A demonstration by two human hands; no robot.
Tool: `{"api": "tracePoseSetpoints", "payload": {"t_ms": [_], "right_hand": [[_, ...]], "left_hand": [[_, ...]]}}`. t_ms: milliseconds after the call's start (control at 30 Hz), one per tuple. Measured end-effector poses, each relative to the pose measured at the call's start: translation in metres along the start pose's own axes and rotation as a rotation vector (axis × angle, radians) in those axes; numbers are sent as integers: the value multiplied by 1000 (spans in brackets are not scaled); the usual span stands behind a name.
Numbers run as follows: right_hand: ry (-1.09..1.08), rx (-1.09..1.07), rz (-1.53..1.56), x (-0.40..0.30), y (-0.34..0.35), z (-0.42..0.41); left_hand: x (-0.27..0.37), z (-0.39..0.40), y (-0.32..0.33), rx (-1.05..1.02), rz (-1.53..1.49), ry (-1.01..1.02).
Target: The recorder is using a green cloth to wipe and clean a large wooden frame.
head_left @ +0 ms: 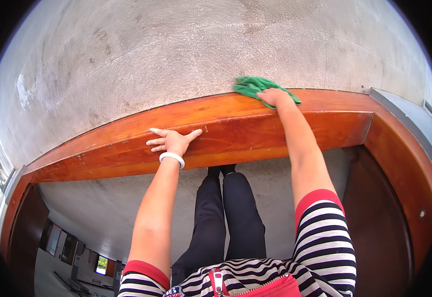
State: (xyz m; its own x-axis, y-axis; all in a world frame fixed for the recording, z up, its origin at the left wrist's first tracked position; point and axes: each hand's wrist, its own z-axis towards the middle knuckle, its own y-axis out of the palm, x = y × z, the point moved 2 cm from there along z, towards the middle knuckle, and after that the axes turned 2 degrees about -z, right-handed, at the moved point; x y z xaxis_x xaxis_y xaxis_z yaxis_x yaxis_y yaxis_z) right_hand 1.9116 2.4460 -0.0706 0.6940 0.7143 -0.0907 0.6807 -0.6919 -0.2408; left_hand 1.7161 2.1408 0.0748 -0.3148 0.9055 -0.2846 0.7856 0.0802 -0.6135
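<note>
A raised wooden threshold (238, 130), orange-brown and varnished, crosses in front of me. My right hand (275, 97) holds a green cloth (251, 86) against its top face, right of the middle. The cloth is bunched, slightly blurred at its left end, and hangs over the far edge of the wood. Farther left, my left hand (173, 141) has its fingers spread on the threshold's near face, close to the upper edge. That hand holds nothing, and a pale bangle (172, 157) circles the wrist. Scratches and small chips mark the wood.
Wooden jambs (405, 163) rise at both ends, with dark brown door panels (377, 215) beside them. Stained grey paving (186, 48) lies beyond the threshold. My legs (244, 215) stand close on the near side, on a grey floor (101, 200); the wood partly hides my feet.
</note>
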Motion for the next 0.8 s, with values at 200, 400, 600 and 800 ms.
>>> {"api": "tracePoseSetpoints", "payload": {"t_ms": [200,400,600,800], "right_hand": [[668,87,-26,132,-43,-89],[290,-40,11,-18,-16,-31],[-294,-132,206,-294,0,-12],[-534,-234,366,-366,13,14]], "left_hand": [[4,-5,-6,-35,-22,4],[-5,0,-15,-76,-79,12],[-2,-4,-11,-102,-51,29],[-7,21,30,45,-90,-9]]}}
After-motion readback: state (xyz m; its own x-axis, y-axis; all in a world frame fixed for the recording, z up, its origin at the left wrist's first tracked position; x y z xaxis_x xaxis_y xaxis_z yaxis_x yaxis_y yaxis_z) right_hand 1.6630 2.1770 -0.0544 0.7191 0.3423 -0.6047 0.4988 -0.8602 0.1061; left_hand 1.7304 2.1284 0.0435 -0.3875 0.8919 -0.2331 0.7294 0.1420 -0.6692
